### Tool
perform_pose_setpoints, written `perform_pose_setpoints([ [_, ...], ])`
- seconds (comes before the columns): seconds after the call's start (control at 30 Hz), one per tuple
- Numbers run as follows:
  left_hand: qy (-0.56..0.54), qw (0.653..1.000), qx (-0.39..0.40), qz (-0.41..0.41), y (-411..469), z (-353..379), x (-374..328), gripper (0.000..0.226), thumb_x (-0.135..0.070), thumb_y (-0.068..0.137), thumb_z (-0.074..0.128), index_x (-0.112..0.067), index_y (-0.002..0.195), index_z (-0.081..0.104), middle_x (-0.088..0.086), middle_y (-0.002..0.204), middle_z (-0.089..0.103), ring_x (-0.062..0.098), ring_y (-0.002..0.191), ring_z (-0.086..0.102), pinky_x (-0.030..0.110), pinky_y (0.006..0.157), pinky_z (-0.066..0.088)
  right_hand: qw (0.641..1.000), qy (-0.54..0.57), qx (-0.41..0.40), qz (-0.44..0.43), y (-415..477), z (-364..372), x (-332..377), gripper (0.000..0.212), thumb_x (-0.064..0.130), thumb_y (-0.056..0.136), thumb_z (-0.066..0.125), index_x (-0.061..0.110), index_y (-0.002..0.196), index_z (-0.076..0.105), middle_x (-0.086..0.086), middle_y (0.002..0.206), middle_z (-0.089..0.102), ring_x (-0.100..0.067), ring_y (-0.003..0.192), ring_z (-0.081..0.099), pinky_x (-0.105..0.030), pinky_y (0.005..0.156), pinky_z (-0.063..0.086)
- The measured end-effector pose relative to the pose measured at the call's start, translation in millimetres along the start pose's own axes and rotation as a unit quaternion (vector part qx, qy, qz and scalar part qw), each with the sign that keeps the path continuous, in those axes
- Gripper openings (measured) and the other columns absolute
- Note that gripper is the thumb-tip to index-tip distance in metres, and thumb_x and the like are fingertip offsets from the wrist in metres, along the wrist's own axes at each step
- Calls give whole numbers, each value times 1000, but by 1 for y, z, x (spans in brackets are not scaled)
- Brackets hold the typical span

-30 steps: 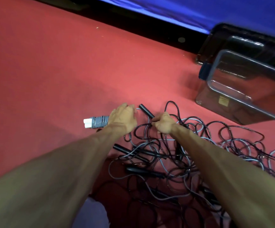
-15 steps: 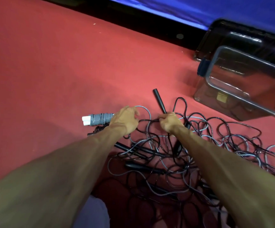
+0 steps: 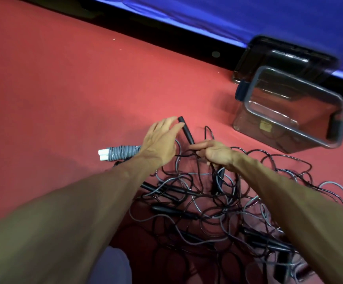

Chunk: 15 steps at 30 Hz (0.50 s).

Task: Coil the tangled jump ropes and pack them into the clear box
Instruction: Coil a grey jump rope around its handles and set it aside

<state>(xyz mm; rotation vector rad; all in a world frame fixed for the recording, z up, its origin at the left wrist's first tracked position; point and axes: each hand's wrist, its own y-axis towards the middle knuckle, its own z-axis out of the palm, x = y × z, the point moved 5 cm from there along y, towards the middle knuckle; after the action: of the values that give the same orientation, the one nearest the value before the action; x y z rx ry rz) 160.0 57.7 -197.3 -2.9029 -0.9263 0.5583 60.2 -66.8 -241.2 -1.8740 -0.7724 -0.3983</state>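
A person's left hand (image 3: pixel 160 144) and right hand (image 3: pixel 217 154) work at a tangle of jump ropes (image 3: pixel 205 203) on a red floor (image 3: pixel 64 89). The lower part of the heap runs dim and blurred to the bottom edge, and the right forearm covers its right side, so the ropes in it cannot be counted. At least four black handles show among the black and grey cords.

One handle (image 3: pixel 185 130) points up out of the heap between the two hands. The left hand's fingers are straight and spread beside its tip; whether they touch it cannot be told. The right hand is curled, thumb and fingers pinching a thin black cord at that handle's lower end.

One rope is already coiled: a grey bundle (image 3: pixel 121 153) wound tight around its two white handle ends (partly hidden behind the left wrist), lying on the floor to the left of the tangle.

The one clear box (image 3: pixel 252 124) stands open, well to the right of the hands, with a dark clip at each end and a small yellowish label on its wall. A dark lid (image 3: pixel 285 56) lies just behind it, against blue padding (image 3: pixel 248 17).
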Motion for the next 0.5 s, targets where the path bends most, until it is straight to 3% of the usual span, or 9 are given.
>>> perform_pose_setpoints([
  [0.07, 88, 995, 7, 50, 6, -11, -9, 72, -3, 91, 53, -23, 155, 25, 3, 164, 12, 21, 152, 6, 40, 121, -4, 999, -27, 10, -45, -16, -7, 14, 42, 2, 95, 45, 21, 129, 61, -9, 120, 56, -24, 83, 56, -26, 64, 49],
  [0.17, 188, 978, 23, 93, 11, -30, -23, 62, -10, 95, 53, -23, 151, 32, 3, 161, 24, 20, 152, 6, 45, 118, -15, 995, -54, 24, -77, -42, -22, 28, 44, -2, 95, 45, 21, 128, 62, -3, 136, 48, -25, 116, 54, -32, 99, 43],
  [0.2, 202, 973, 26, 106, 10, -37, -28, 54, -13, 96, 52, -21, 148, 38, 4, 156, 34, 21, 151, 11, 46, 117, -17, 994, -58, 28, -88, -51, -27, 32, 44, -2, 95, 45, 21, 128, 63, 0, 135, 49, -22, 120, 52, -26, 101, 41],
  [0.27, 204, 971, 32, 118, 7, -56, -38, 40, -18, 98, 50, -18, 138, 48, 4, 137, 51, 21, 143, 30, 43, 118, -15, 993, -55, 24, -103, -69, -35, 36, 43, -4, 95, 45, 19, 125, 65, 6, 127, 51, -14, 119, 50, -7, 90, 37],
  [0.33, 193, 973, 72, 106, 1, -70, -44, 32, -25, 99, 52, -16, 129, 54, 6, 127, 54, 23, 128, 43, 39, 120, 4, 992, -38, 12, -122, -87, -42, 41, 43, -8, 94, 44, 15, 120, 69, 9, 119, 52, -11, 114, 50, -1, 83, 36],
  [0.4, 152, 975, 149, 70, -13, -79, -50, 29, -29, 100, 52, -11, 123, 56, 10, 128, 50, 27, 114, 50, 37, 101, 34, 990, -47, 18, -135, -107, -44, 45, 42, -10, 93, 44, 11, 119, 69, 9, 118, 53, -8, 109, 49, 1, 82, 34],
  [0.5, 153, 969, 184, 66, -36, -99, -67, 17, -23, 104, 43, -11, 111, 52, 5, 117, 46, 27, 93, 57, 36, 75, 45, 988, -61, 32, -136, -139, -46, 55, 47, -14, 89, 43, 10, 121, 68, 1, 129, 55, -7, 111, 49, 2, 80, 35],
])
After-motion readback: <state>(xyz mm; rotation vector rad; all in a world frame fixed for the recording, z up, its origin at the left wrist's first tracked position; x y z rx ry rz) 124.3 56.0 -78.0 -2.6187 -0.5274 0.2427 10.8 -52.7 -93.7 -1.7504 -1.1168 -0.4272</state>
